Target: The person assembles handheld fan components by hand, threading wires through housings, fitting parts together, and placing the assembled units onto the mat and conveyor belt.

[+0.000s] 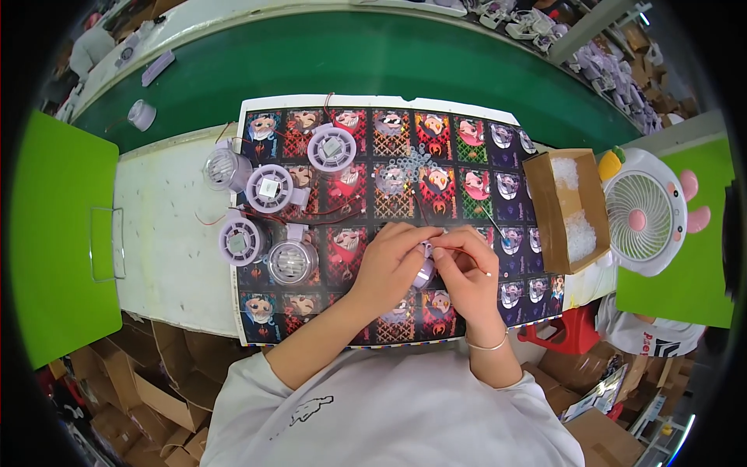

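Both of my hands meet over the printed sheet, holding a small lavender plastic fan part (424,274) between them. My left hand (395,261) is closed on its left side, fingers bent over the top. My right hand (469,268) pinches at the upper end, where the fingertips hide most of the detail. A thin red wire (421,206) rises from near the fingertips. Left of my hands lie several round lavender fan heads, among them a grilled one (292,263) and one with a square plate at its centre (269,188). Small translucent rings (408,167) are heaped beyond my hands.
An open cardboard box (540,210) with clear small pieces stands right, beside a white fan (644,212) with pink ears. A thin rod (493,221) lies near the box. Beyond the printed sheet (358,103) runs a green conveyor belt (373,58), carrying a lavender part (142,115).
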The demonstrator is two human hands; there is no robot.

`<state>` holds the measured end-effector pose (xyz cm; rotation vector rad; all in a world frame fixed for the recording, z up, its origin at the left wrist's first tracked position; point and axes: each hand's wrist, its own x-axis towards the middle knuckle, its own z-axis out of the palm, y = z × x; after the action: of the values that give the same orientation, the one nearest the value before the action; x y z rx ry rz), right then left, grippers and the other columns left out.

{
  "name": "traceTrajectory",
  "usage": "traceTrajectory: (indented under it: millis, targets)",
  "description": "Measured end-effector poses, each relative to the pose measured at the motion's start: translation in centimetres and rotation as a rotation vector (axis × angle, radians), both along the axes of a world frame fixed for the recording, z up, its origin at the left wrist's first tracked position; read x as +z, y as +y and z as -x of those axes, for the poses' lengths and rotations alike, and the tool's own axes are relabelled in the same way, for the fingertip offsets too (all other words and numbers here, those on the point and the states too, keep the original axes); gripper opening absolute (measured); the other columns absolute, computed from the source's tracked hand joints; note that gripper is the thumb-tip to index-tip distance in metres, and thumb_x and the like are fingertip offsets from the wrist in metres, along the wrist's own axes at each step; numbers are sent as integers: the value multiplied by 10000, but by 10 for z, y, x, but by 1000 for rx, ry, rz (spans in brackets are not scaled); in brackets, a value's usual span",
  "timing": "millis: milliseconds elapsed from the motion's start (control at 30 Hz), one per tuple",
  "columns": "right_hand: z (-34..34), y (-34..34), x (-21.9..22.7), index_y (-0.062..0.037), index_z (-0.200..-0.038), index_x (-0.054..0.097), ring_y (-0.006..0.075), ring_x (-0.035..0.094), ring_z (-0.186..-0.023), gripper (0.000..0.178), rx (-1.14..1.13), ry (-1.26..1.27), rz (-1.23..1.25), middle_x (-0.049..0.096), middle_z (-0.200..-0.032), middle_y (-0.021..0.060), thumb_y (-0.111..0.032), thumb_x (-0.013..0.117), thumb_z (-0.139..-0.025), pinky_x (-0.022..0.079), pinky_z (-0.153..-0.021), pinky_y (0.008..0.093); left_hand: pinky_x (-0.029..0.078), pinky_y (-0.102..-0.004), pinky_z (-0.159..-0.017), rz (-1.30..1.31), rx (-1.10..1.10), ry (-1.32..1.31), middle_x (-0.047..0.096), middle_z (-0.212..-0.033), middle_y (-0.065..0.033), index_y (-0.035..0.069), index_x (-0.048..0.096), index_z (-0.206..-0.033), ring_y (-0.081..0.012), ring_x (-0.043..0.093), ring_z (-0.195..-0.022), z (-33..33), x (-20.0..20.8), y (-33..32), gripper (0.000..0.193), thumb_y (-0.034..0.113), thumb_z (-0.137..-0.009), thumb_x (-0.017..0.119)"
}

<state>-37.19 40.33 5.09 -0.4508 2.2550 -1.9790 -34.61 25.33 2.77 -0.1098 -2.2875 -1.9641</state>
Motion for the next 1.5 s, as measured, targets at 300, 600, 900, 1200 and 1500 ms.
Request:
traceTrajectory:
  millis: [300, 600, 900, 1200, 1500]
  targets:
    - [-1, -3, 8, -9, -912, 658, 60, 538, -633, 85, -20, 60, -73, 564, -842, 41, 40, 644, -845, 417, -533, 199, 462, -352, -826, -13, 11, 10, 647, -971, -131, -2, 670, -1110, -276, 588, -927, 0, -3, 0, 279, 10, -865, 537]
    - [-5, -3, 9, -12, -904, 652, 81, 533, -645, 129, -56, 230, -85, 588, -843, 50, 37, 677, -787, 408, -533, 219, 457, -335, -820, -23, 2, -46, 650, -983, -128, -16, 662, -1120, -250, 587, -932, -2, -3, 3, 326, -9, -834, 505]
    - [-3, -4, 6, -15, -961, 646, 114, 557, -663, 191, -9, 231, -118, 551, -855, 64, 56, 683, -788, 446, -555, 235, 467, -358, -848, 2, 15, -5, 661, -985, -144, -11, 666, -1114, -280, 610, -954, -3, -5, -1, 312, 23, -835, 529]
    - [-1, -3, 1, 6, -922, 657, 73, 570, -704, 132, -24, 103, -84, 589, -892, 51, 66, 660, -804, 452, -585, 203, 477, -371, -842, -7, 21, -23, 660, -985, -132, 2, 668, -1124, -282, 600, -950, -1, -4, 2, 317, 61, -834, 553]
    - [-2, -4, 13, -9, -949, 671, 190, 588, -658, 205, -26, 460, -311, 598, -860, 96, 76, 673, -762, 476, -567, 288, 488, -333, -815, 67, 16, 37, 659, -994, -121, 7, 665, -1149, -245, 615, -938, -2, -1, 0, 341, -1, -829, 546]
